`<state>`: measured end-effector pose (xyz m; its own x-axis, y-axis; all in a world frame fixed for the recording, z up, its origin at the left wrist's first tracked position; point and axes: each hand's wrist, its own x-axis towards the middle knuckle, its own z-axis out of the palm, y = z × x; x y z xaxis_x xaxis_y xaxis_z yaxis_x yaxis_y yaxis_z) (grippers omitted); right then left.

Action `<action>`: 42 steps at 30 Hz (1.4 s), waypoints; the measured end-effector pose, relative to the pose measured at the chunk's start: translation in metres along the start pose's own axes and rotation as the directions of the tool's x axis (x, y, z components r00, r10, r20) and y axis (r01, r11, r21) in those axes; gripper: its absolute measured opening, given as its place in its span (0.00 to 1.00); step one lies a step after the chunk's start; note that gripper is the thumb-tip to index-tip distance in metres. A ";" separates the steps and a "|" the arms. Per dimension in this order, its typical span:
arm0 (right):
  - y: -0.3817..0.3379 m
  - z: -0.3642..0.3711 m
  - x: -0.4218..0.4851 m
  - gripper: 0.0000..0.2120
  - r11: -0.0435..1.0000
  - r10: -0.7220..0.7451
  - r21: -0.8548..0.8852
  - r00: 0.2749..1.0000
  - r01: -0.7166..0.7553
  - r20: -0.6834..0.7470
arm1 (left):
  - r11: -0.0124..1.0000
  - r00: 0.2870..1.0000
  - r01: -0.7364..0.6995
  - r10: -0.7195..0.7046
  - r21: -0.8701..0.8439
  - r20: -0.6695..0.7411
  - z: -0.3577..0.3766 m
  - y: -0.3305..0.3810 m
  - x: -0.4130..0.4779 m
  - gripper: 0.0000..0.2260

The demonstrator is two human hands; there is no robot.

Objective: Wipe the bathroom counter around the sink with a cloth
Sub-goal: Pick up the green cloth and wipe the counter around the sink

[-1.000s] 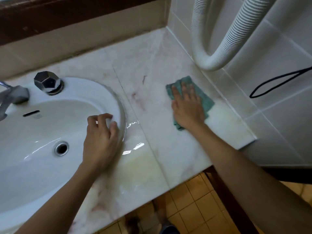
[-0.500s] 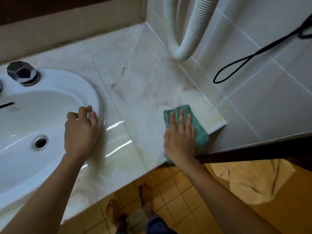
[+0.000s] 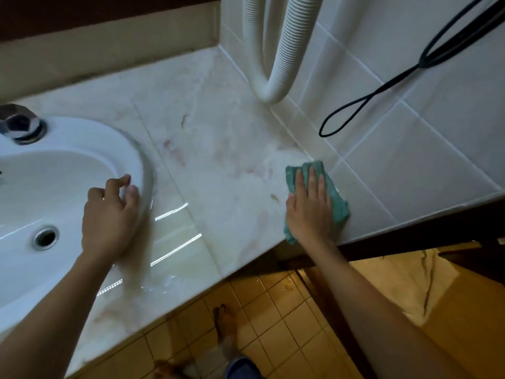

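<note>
A pale marble counter holds a white oval sink on the left. My right hand lies flat with straight fingers on a folded green cloth, pressing it onto the counter's right end beside the tiled wall. My left hand rests on the sink's right rim with its fingers curled over the edge. Wet streaks shine on the counter between sink and front edge.
A white ribbed hose loops down the tiled wall at the back right, with a black cord hanging beside it. A chrome tap knob sits behind the sink. Yellow floor tiles and my bare foot show below the counter.
My right hand slid the cloth from mid counter to the front right corner, then back up along the wall edge. My left hand stayed on the sink rim.
</note>
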<state>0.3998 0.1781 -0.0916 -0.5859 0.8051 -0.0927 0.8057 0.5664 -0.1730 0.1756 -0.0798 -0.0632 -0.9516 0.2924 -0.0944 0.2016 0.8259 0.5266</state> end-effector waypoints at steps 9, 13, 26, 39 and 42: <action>-0.125 0.017 -0.007 0.28 0.937 -0.346 -0.023 0.933 0.349 0.095 | 0.997 0.995 -0.080 0.078 0.024 0.054 -0.010 -0.016 -0.020 0.20; -0.165 0.023 0.000 0.27 0.942 -0.333 0.002 0.935 0.335 0.120 | 0.971 0.991 -0.131 0.132 0.198 0.011 -0.029 -0.058 -0.065 0.21; -0.252 0.063 -0.272 0.27 0.712 -0.697 0.066 0.693 0.699 0.185 | 0.974 0.918 0.034 -0.120 -0.226 -0.377 -0.126 -0.223 -0.187 0.17; -0.307 0.088 -0.319 0.27 0.731 -0.680 0.025 0.724 0.682 0.119 | 0.886 0.711 0.409 -0.459 -0.218 -0.533 -0.227 -0.409 -0.173 0.14; -0.338 0.094 -0.344 0.27 0.666 -0.744 0.044 0.658 0.745 0.115 | 0.865 0.674 0.452 -0.490 -0.217 -0.552 -0.238 -0.432 -0.171 0.15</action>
<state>0.3206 -0.3075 -0.0938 -0.9951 0.0882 -0.0452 0.0962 0.9690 -0.2278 0.1957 -0.6013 -0.0733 -0.8687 -0.4739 0.1445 -0.3058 0.7423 0.5962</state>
